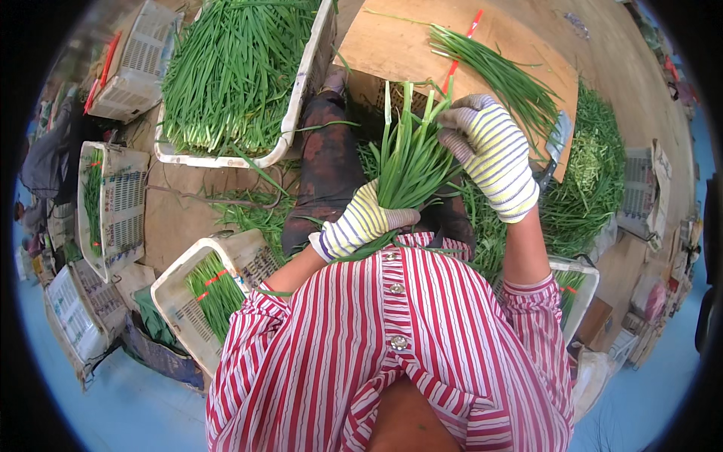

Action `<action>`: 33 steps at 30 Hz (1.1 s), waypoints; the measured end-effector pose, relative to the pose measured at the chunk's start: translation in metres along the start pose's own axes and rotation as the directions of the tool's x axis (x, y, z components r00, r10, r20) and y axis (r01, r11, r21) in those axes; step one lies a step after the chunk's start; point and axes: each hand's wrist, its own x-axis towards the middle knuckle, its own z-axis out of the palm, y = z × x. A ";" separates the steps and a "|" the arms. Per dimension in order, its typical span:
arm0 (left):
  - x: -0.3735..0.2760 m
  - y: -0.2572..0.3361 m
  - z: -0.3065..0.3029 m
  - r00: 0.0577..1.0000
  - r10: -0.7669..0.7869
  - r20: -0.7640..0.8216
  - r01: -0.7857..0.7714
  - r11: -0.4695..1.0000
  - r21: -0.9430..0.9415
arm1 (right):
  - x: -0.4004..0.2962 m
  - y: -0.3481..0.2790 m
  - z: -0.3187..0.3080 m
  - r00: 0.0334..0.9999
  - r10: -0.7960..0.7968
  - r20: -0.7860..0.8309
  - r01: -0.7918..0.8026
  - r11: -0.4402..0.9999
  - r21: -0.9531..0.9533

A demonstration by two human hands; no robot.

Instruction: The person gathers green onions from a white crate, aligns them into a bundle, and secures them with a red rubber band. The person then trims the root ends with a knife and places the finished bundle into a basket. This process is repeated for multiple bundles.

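My left hand point(364, 222), in a striped knit glove, is closed around a bunch of green leafy stalks, likely Chinese chives point(409, 164), pale ends pointing away from me. My right hand point(490, 152), gloved alike, is at the bunch's right side near the pale ends, fingertips bent together; whether they pinch a stalk I cannot tell. Beyond lies a wooden board point(390, 42) with a smaller bunch point(497, 73) across a red tape strip point(474, 25). A knife point(556, 141) rests at the board's right edge, its dark handle partly behind my right hand.
A white plastic crate point(294, 107) heaped with chives stands at the upper left. A crate point(169, 294) of red-banded bunches is near my left elbow, another point(587, 288) by my right elbow. Loose greens point(587, 186) pile at the right. A person in dark clothes point(48, 152) is far left.
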 end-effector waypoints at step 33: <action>0.001 -0.002 0.013 0.995 -0.054 0.083 0.053 0.998 0.022 | 0.003 0.057 -0.026 0.809 0.146 0.569 -0.165 0.986 -0.019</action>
